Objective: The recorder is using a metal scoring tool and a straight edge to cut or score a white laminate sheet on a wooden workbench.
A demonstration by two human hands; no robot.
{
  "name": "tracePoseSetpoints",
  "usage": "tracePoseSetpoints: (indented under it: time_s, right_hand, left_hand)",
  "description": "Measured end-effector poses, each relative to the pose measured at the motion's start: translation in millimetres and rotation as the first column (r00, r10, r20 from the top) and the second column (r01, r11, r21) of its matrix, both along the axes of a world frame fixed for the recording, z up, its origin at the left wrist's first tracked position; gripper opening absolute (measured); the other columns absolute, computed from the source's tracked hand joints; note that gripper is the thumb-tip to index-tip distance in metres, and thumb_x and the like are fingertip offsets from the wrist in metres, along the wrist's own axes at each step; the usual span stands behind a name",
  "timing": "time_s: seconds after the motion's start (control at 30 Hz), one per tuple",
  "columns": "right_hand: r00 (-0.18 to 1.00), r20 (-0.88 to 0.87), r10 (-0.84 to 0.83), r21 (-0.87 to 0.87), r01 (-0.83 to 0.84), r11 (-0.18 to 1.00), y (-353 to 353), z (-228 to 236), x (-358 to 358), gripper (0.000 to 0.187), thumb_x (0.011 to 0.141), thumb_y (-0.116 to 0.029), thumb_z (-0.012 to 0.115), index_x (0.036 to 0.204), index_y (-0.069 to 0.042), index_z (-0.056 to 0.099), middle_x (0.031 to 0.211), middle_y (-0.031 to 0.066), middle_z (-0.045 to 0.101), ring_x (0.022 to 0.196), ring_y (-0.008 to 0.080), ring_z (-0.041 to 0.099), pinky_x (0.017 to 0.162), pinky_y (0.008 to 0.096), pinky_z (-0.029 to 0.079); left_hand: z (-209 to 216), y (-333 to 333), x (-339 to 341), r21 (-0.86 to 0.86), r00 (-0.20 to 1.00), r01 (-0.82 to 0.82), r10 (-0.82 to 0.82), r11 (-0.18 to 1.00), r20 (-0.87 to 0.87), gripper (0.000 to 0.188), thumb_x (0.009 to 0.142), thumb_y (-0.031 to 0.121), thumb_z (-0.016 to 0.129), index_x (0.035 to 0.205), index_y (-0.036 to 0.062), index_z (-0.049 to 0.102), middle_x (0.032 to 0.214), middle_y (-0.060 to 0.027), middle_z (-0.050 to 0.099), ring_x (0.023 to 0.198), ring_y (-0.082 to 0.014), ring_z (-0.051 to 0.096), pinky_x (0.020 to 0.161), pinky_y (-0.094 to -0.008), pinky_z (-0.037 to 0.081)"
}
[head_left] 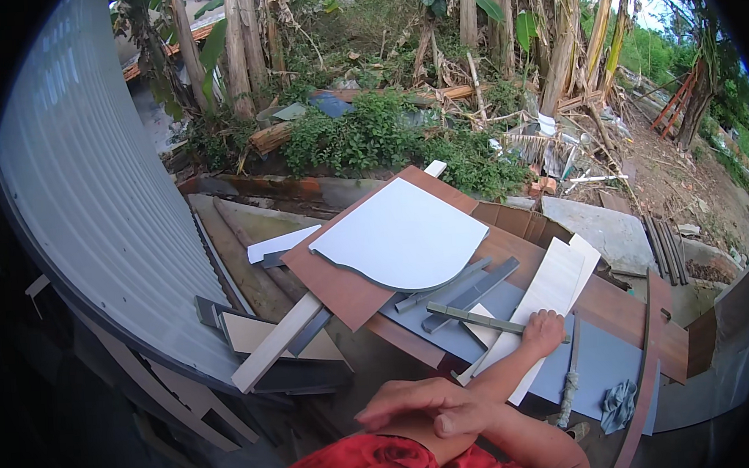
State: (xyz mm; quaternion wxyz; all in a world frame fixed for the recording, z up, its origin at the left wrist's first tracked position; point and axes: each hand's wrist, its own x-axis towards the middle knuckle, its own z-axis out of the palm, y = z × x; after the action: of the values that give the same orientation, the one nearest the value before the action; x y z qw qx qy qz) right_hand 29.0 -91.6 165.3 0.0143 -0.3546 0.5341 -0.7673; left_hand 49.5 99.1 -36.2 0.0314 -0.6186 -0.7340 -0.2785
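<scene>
My left hand (545, 333) is closed around the right end of a long narrow grey-green strip (480, 317), above white boards (543, 297). My right hand (419, 404) crosses over my left forearm, fingers stretched out and holding nothing; whether it touches the arm I cannot tell. Beneath the strip lie two dark grey strips (491, 283) and a small pale offcut (479, 326) on a blue-grey panel (597, 362). Farther left, a white panel with one curved edge (404, 232) rests on a brown board (344, 299).
A crumpled grey-blue cloth (619, 406) and a rod wrapped with cord (569, 385) lie at the right. Corrugated metal sheeting (109, 188) rises on the left, with offcuts (279, 349) beside it. A long brown strip (645, 381) stands at the right edge. Plants and debris fill the background.
</scene>
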Motion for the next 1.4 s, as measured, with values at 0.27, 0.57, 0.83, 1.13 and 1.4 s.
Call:
tracePoseSetpoints:
  time_s: [0.27,0.57,0.83,1.13,1.4]
  right_hand:
    - [0.999,0.004,0.048,0.061,-0.048,0.997,23,-21,11,0.06,0.094,-0.046,0.045,0.13,0.003,0.049,0.097,0.0093,0.051,0.087,0.0164,0.049,0.076,0.0278,0.038]
    - [0.978,-0.146,-0.151,0.128,0.17,0.977,13,-9,21,0.072,0.089,-0.055,0.045,0.128,0.006,0.049,0.095,0.0118,0.055,0.082,0.0163,0.051,0.072,0.0269,0.039]
    - [0.97,-0.099,-0.224,-0.021,0.223,0.975,9,-16,30,0.068,0.088,-0.052,0.049,0.115,0.01,0.057,0.092,0.0147,0.059,0.081,0.0207,0.054,0.073,0.0308,0.041]
    - [0.823,-0.257,-0.507,0.242,0.563,0.79,34,-28,73,0.026,0.079,-0.02,0.068,0.094,0.002,0.066,0.089,0.0137,0.062,0.081,0.0252,0.059,0.072,0.0322,0.044]
    - [0.631,-0.418,-0.653,0.349,0.775,0.526,23,-10,90,0.016,0.071,-0.011,0.069,0.086,-0.004,0.065,0.092,0.0092,0.061,0.079,0.0239,0.058,0.068,0.0331,0.044]
  left_hand:
    - [12,-3,3,-0.083,1.0,0.025,-0.025,0.996,0.007,0.02,0.082,0.024,0.052,0.087,0.0074,0.063,0.091,-0.0104,0.062,0.089,-0.0259,0.059,0.076,-0.0401,0.047]
    - [9,-1,0,-0.034,1.0,0.017,-0.017,0.999,-0.012,0.018,0.081,0.022,0.053,0.082,0.0069,0.062,0.086,-0.0105,0.061,0.085,-0.0264,0.059,0.073,-0.041,0.047]
    - [9,-3,3,-0.085,1.0,0.004,-0.006,0.996,-0.024,0.02,0.083,0.024,0.052,0.086,0.0072,0.063,0.09,-0.0109,0.062,0.088,-0.0259,0.059,0.075,-0.0402,0.046]
    - [11,-3,4,-0.057,1.0,0.023,-0.024,0.998,-0.017,0.019,0.083,0.023,0.051,0.085,0.0075,0.063,0.089,-0.0107,0.062,0.087,-0.0257,0.059,0.075,-0.0396,0.046]
    - [9,1,0,-0.055,1.0,-0.003,0.002,0.998,-0.025,0.019,0.082,0.024,0.053,0.084,0.0081,0.064,0.087,-0.0091,0.062,0.086,-0.025,0.06,0.075,-0.039,0.046]
